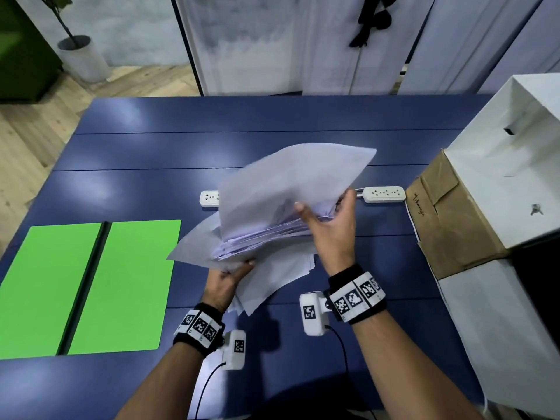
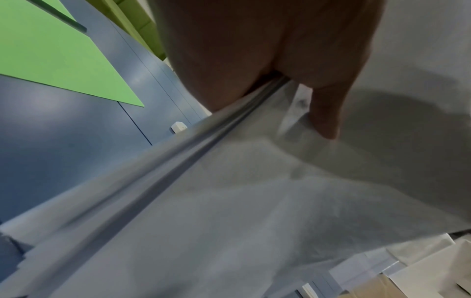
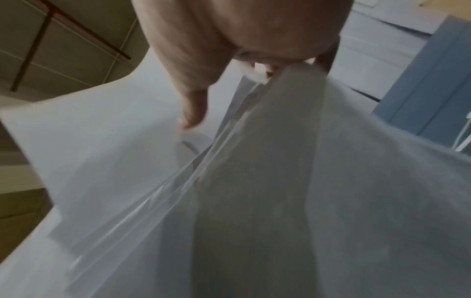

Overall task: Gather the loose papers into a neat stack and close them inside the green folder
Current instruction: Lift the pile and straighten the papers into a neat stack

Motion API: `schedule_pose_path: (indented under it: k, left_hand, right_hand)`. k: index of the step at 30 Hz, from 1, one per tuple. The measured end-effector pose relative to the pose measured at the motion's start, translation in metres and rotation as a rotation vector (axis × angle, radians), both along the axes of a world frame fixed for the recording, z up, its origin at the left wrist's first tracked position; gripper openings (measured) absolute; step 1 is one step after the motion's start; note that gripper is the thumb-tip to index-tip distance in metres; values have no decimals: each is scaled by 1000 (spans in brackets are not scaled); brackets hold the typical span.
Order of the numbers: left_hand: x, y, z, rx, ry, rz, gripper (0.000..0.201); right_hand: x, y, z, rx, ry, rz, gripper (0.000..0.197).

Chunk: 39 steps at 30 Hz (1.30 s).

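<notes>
A loose bundle of white papers is held tilted above the middle of the blue table, its sheets fanned and uneven. My left hand grips the bundle's near-left corner from below. My right hand grips its right edge, thumb on top. The wrist views show the paper edges pinched between my fingers. More sheets hang or lie under the bundle. The green folder lies open and flat at the left of the table, its dark spine in the middle.
Two white power strips lie behind the papers. A brown cardboard box and white boxes crowd the right table edge. Wrist camera cables trail towards me.
</notes>
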State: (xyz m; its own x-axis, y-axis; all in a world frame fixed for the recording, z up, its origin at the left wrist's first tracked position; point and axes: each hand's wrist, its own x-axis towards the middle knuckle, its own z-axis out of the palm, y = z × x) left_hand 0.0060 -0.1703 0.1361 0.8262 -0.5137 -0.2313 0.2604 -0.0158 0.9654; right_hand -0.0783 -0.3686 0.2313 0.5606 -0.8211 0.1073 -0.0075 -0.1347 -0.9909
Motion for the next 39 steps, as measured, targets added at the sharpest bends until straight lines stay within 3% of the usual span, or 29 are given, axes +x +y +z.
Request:
schedule_pose_path:
  k: [3, 7, 10, 13, 16, 19, 21, 22, 25, 28, 30, 33, 39]
  left_hand:
    - [3, 5, -3, 3, -14, -11, 17]
    - [8, 9, -2, -39, 1, -15, 19]
    - [13, 9, 3, -78, 8, -44, 39]
    - [16, 10, 7, -77, -34, -90, 30]
    - [17, 10, 7, -39, -86, -109, 48]
    - [17, 13, 4, 11, -86, -135, 34]
    - [16, 17, 3, 45, -58, -137, 40]
    - [14, 17, 3, 69, -46, -129, 44]
    - [9, 15, 4, 38, -60, -94, 25]
    - [5, 11, 9, -8, -40, -56, 35]
    - [3, 8, 11, -42, -7, -23, 34]
    - [5, 8, 9, -53, -2, 2, 31]
    - [9, 7, 5, -3, 9, 18, 23]
  right_hand:
    - [-14, -21, -16, 122, -146, 142, 55]
    - [-34, -35, -38, 70, -105, 206, 27]
    - [-39, -33, -46, 38, -22, 193, 10]
    - [-39, -29, -46, -11, -44, 119, 33]
    - [-37, -26, -43, -99, -21, 72, 36]
    - [-36, -28, -45, -154, 7, 63, 39]
    - [-37, -30, -48, -186, 9, 71, 45]
    - [-37, -31, -49, -209, 19, 70, 44]
    - [-36, -35, -45, -278, 61, 54, 27]
    - [-32, -34, -45, -356, 80, -3, 47]
    - [-30, -31, -47, -412, 89, -36, 49]
    - [-28, -30, -45, -440, 21, -45, 21]
    - [-34, -27, -50, -378, -121, -31, 49]
